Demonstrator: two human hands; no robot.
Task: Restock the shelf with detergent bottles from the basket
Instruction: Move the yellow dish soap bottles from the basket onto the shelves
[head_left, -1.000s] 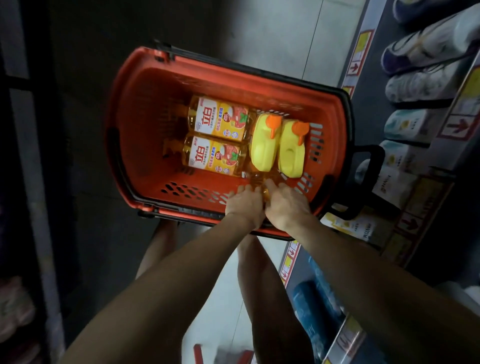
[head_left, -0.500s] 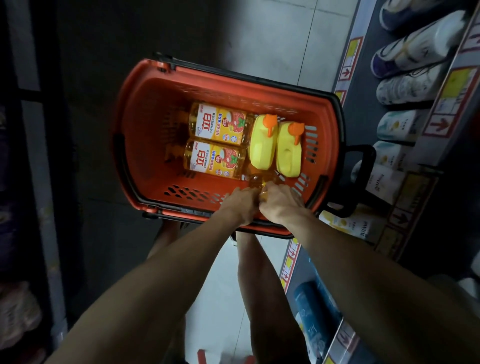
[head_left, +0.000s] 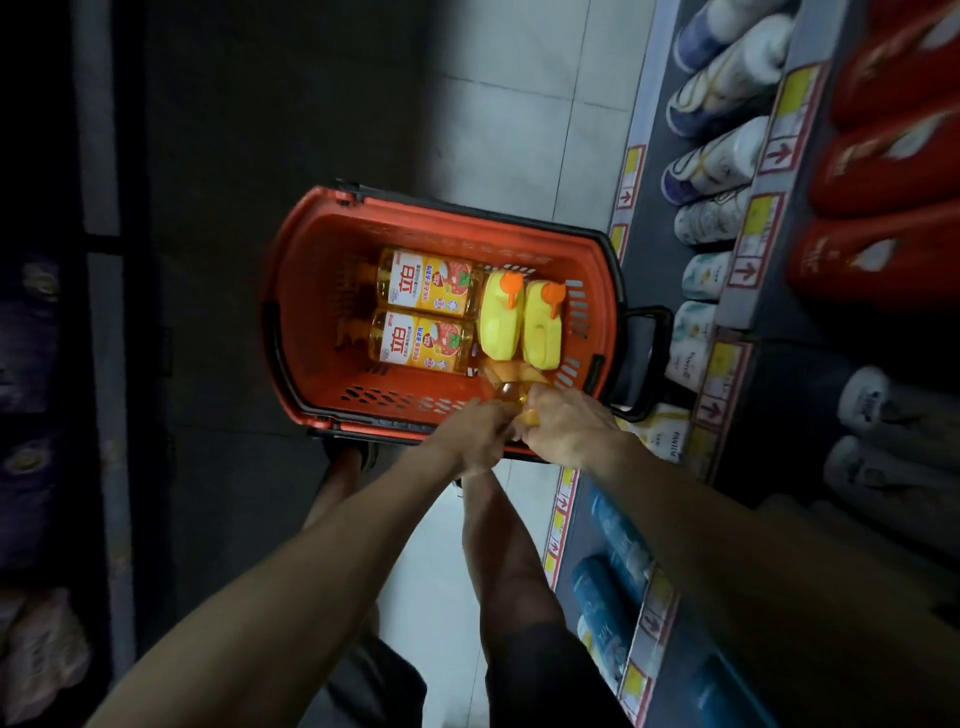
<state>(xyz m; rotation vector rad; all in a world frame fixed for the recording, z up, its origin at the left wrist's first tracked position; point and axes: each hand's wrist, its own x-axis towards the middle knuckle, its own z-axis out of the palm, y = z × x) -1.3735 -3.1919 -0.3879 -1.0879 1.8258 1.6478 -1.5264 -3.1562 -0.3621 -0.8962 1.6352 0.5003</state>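
Head view: red basket (head_left: 311, 291) on pale tiled floor (head_left: 519, 130), shelf edge (head_left: 631, 182) close on right. Left hand (head_left: 475, 434) and right hand (head_left: 569, 428) closed together around amber detergent bottle (head_left: 511, 389) at near rim. Farther in: 2 labelled bottles (head_left: 423, 309), 2 yellow jugs (head_left: 522, 322); left half open.

Four detergent bottles (head_left: 423, 283) lying flat in red basket (head_left: 311, 291).

4 bottles (head_left: 422, 340) in basket (head_left: 311, 291)
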